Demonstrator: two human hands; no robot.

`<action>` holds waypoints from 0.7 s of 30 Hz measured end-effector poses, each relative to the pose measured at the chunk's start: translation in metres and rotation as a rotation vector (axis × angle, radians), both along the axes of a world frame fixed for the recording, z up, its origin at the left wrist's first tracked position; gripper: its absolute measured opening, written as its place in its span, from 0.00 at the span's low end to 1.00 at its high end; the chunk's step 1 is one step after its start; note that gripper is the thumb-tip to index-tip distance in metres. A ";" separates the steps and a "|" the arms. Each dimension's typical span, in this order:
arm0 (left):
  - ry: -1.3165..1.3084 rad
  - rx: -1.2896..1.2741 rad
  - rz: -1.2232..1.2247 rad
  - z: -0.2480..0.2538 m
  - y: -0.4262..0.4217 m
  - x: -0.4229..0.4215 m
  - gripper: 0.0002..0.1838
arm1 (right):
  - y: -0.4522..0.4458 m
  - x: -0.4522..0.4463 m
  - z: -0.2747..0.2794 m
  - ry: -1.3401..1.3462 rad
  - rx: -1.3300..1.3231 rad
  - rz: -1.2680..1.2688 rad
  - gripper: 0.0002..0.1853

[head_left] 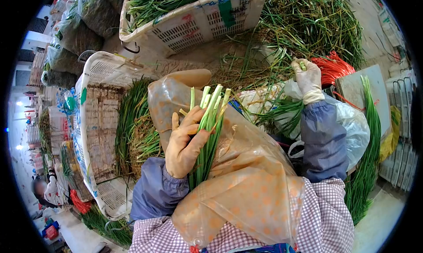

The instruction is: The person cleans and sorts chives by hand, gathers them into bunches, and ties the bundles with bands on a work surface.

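Observation:
My left hand [185, 147], in a pale glove, is closed around a bunch of scallions [205, 165] over my lap. Their pale, trimmed ends point up and away from me, and the green leaves run down below the hand. Off to the right, my gloved right hand [307, 79] is raised in a fist around a few more scallions [286, 114]. A short pale end shows between its fingers, while green leaves hang beneath the wrist. An orange-dotted plastic apron [246, 178] covers my lap.
At left stands a white crate [90, 134] with greens inside; another crate [198, 30] of greens is ahead. A pile of leaf scraps [313, 24] lies behind red ties [332, 68]. Long scallions [368, 165] lie beside a board [374, 90] at right. A person [50, 189] is far left.

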State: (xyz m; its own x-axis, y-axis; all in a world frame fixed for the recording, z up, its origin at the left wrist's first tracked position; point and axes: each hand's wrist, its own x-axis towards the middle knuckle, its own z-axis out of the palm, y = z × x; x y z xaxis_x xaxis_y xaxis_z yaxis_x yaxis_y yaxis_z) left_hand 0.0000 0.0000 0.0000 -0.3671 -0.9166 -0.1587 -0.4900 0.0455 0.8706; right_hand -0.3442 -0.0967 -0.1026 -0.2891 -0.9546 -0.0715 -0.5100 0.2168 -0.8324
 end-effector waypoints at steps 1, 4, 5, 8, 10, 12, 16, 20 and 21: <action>0.015 0.004 0.005 0.000 0.000 -0.001 0.13 | 0.010 0.019 0.021 -0.098 -0.080 0.067 0.23; -0.015 0.026 -0.002 0.013 -0.003 0.007 0.12 | 0.038 0.074 0.062 -0.538 -0.072 0.310 0.20; 0.047 0.025 0.012 0.005 -0.002 -0.002 0.12 | 0.049 0.091 0.065 -0.770 0.059 0.398 0.19; 0.046 0.019 0.097 0.002 0.000 -0.002 0.10 | 0.069 0.138 0.053 -1.629 0.605 0.428 0.15; 0.050 0.005 0.101 -0.001 0.000 0.000 0.08 | 0.077 0.142 0.069 -0.441 -0.081 0.882 0.08; 0.062 -0.005 0.116 -0.004 0.002 0.001 0.07 | 0.079 0.137 0.071 -0.384 -0.150 0.968 0.05; 0.227 0.048 0.194 -0.009 0.002 -0.002 0.07 | 0.078 0.122 0.084 -0.425 -0.111 1.206 0.04; 0.144 -0.088 0.209 -0.021 0.004 -0.005 0.08 | 0.076 0.094 0.097 -0.633 -0.003 1.165 0.08; 0.085 -0.155 0.195 -0.022 0.005 -0.005 0.08 | 0.069 0.070 0.088 -0.608 0.023 0.967 0.11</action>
State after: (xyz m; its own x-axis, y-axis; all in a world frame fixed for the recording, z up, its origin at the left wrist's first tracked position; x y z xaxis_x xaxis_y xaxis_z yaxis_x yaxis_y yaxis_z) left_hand -0.0049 0.0049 -0.0223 -0.1876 -0.9822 0.0129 -0.4276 0.0934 0.8991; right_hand -0.2741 -0.0282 -0.0147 0.6545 -0.7554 0.0310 0.0139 -0.0290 -0.9995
